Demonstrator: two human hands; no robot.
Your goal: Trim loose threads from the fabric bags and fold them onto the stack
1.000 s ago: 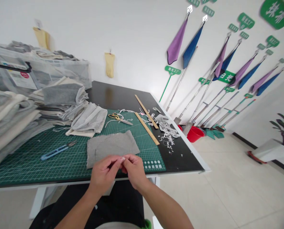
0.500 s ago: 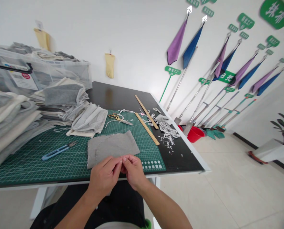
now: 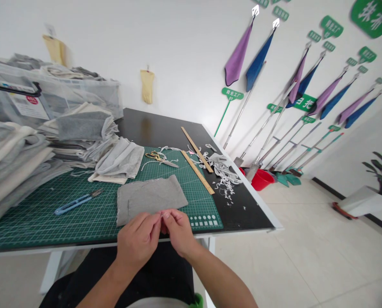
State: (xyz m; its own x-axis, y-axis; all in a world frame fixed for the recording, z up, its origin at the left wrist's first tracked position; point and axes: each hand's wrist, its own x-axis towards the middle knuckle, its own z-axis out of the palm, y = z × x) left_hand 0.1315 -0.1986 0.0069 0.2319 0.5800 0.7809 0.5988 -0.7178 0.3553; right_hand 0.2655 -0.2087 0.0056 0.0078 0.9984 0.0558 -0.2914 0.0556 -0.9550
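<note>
My left hand (image 3: 138, 239) and my right hand (image 3: 177, 231) meet at the table's front edge, thumbs and forefingers pinched together. Whatever sits between the fingertips is too small to make out. Just beyond them a grey cloth piece (image 3: 152, 196) lies flat on the green cutting mat (image 3: 94, 222), its near edge partly behind my hands. To the left rests a pair of blue-handled thread snips (image 3: 78, 202). Gold-handled scissors (image 3: 161, 159) lie farther back, beside a folded grey and white cloth (image 3: 118, 160).
Stacks of grey cloth (image 3: 14, 171) and a clear plastic bin (image 3: 82, 92) fill the left side. Two wooden rulers (image 3: 197, 171) and a heap of fabric scraps (image 3: 223, 171) lie on the right. Mops and a red bucket (image 3: 262, 179) stand by the wall.
Both hands have shifted slightly left, the fingertips still pinched together. The cloth and tools lie as before.
</note>
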